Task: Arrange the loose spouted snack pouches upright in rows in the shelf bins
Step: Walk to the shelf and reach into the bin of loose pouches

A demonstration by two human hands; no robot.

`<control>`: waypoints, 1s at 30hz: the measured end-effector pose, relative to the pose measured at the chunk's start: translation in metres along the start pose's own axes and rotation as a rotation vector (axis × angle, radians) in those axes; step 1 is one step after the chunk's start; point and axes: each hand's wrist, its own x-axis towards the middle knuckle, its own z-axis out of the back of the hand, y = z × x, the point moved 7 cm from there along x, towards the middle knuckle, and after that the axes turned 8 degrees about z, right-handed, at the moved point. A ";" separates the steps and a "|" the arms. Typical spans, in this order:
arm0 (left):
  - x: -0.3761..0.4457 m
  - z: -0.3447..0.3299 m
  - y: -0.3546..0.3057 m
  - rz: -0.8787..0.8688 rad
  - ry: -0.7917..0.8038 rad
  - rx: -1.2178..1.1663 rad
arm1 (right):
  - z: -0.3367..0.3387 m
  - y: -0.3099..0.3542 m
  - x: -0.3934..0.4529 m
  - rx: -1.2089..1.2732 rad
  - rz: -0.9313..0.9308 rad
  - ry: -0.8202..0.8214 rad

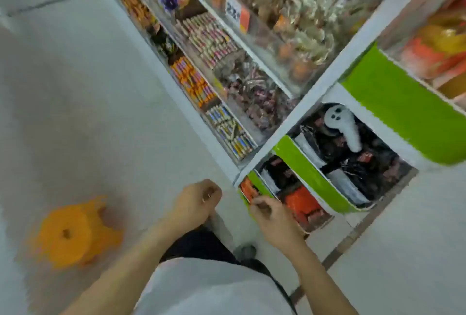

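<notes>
1. Low on the white shelving unit (325, 82), green-fronted shelf bins (310, 171) hold dark and orange snack pouches (301, 200); blur hides whether they stand upright.
2. The person's right hand (271, 218) sits at the lowest bin's front edge, fingers curled; whether they pinch a pouch cannot be told.
3. The left hand (195, 201) hangs beside it over the pale floor, fingers curled into a fist, holding nothing visible.
4. An orange plastic stool (73, 234) stands on the floor to the left.
</notes>
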 end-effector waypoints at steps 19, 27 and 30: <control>0.164 0.313 0.223 0.254 -0.208 -0.200 | -0.231 0.253 0.340 -0.277 0.165 0.447; 0.292 0.475 0.281 0.306 -0.234 -0.157 | -0.324 0.368 0.530 -0.316 0.222 0.585; 0.343 0.541 0.299 0.369 -0.247 -0.154 | -0.357 0.416 0.616 -0.338 0.265 0.632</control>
